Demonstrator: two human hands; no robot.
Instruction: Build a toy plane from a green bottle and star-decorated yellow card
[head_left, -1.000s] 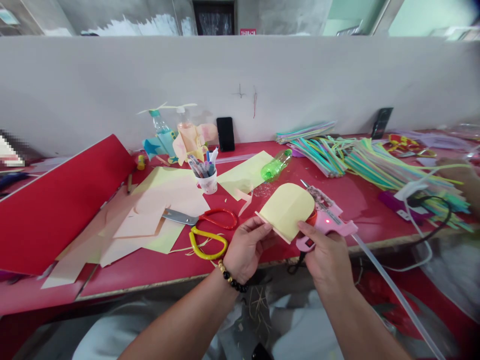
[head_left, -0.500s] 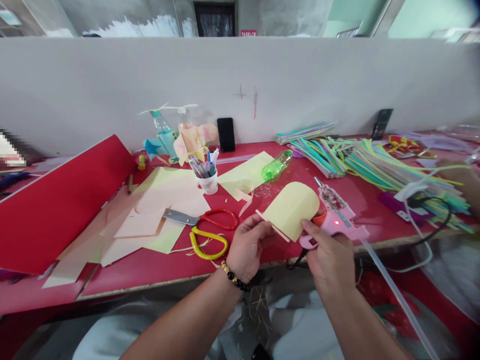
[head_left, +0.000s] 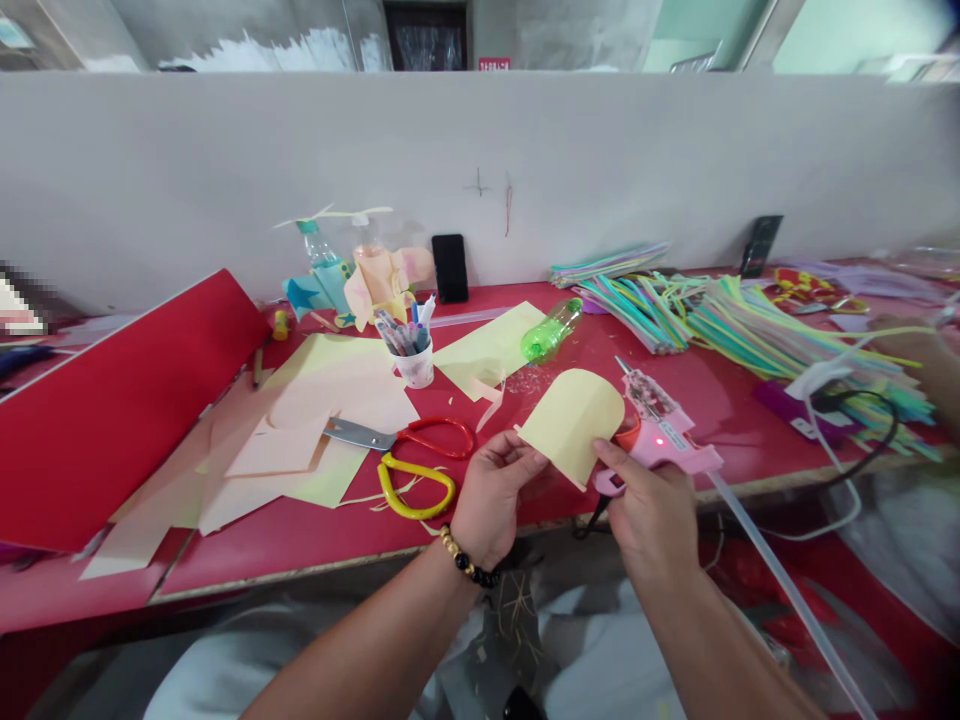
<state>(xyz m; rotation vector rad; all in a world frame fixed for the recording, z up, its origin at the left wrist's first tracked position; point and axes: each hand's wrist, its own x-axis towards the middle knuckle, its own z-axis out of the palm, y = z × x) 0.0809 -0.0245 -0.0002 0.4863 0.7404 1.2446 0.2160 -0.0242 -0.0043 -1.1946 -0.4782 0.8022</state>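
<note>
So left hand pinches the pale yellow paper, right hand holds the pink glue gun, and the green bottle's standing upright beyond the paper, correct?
Not quite: the green bottle lies on its side, not upright, as the head view shows. The rest stands: left hand pinching the pale yellow paper, right hand holding the pink glue gun, bottle beyond the paper.

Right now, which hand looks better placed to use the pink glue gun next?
Probably the right hand: it grips the pink glue gun, though it also touches the pale yellow paper. The left hand pinches that paper's edge, away from the gun.
</note>
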